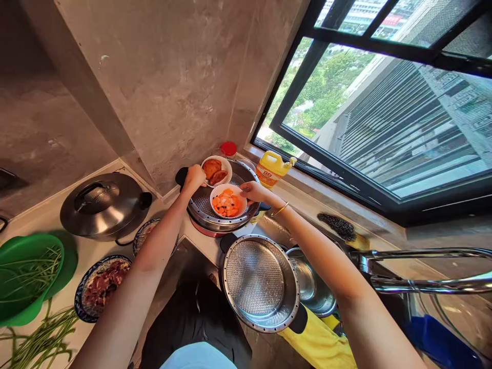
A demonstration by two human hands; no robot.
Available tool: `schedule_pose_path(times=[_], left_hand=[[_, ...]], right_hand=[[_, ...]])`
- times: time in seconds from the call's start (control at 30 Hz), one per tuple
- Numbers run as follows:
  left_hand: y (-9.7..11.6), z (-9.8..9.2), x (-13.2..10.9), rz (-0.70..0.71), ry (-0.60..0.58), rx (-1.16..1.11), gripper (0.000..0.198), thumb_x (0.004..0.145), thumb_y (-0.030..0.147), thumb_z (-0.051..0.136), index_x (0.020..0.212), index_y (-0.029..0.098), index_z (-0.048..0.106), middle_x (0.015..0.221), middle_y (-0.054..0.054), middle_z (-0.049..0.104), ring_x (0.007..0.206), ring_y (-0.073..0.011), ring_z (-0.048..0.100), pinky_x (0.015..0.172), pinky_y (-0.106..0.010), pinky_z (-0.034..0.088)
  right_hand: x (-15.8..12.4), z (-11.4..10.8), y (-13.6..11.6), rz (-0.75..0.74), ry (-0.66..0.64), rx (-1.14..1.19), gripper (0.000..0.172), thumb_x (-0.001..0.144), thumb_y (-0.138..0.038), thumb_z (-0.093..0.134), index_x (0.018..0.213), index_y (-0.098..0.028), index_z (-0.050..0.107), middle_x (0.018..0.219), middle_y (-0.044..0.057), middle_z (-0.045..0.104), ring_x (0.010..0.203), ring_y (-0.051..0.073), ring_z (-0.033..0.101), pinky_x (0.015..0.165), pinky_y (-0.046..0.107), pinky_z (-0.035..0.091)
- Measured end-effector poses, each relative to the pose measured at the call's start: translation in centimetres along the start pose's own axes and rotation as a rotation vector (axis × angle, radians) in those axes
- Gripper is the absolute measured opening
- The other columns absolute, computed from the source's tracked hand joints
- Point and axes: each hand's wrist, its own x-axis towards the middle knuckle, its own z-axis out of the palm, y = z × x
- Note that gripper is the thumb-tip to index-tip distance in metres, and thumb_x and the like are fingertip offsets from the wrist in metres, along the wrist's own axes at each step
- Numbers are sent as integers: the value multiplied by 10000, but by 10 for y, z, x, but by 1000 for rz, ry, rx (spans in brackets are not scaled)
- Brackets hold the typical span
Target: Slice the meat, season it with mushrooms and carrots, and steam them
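My left hand has its fingers closed on the near-left rim of a white bowl with browned pieces of food in it. In my right hand is the rim of a second white bowl, which holds chopped orange pieces dotted with small dark bits. Both bowls are over a round metal steamer tier with a perforated base, at the corner of the counter. Whether the bowls rest on that base or are held just above it, I cannot tell.
Another steamer tier is close in front of me by the sink. A lidded pot, a patterned plate of meat and a green basin stand left. A yellow jug and the faucet are right.
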Motion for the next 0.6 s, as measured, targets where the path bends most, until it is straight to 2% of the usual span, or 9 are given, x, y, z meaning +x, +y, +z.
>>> schedule_pose_path(times=[0.13,0.27,0.37,0.43,0.5,0.6], left_hand=[[1,-1,4,-21,-27,14,245,871,201,506,974,23,638,705,-215,706,707,-261,718,680,-275,520],[0,-2,8,-16,-67,28,290,903,232,439,970,28,633,681,-198,708,717,-246,719,664,-263,515],[-2,-2,3,32,-47,46,376,932,309,379,936,43,646,733,-200,716,747,-242,720,694,-262,509],[-5,-3,-8,90,27,29,407,943,337,349,971,60,646,785,-180,725,730,-221,717,705,-253,505],[-10,-8,-28,155,124,-52,393,946,322,341,1085,83,620,873,-150,730,711,-187,711,700,-236,504],[-28,-16,-78,245,222,-311,412,939,344,369,1243,129,545,1089,-127,693,742,-150,700,680,-223,518]], right_hand=[[-5,-1,-2,-2,-6,30,191,793,-115,553,952,-126,659,690,8,644,553,119,600,541,242,564],[-5,-1,-4,32,36,-29,238,827,-138,543,1032,-123,663,774,38,685,586,131,616,574,258,567],[-13,-1,-6,-23,121,-102,301,845,-193,569,1128,-126,643,958,84,707,765,175,659,741,298,568],[-28,-3,-5,-125,207,-136,350,839,-221,593,1178,-139,627,1109,101,681,930,202,649,889,323,521],[-52,-7,2,-237,282,-96,384,850,-269,585,1218,-162,608,1216,96,638,1039,213,617,964,340,480],[-96,-8,40,-299,368,117,423,882,-403,531,1252,-204,582,1274,73,605,1130,215,579,988,356,468]])
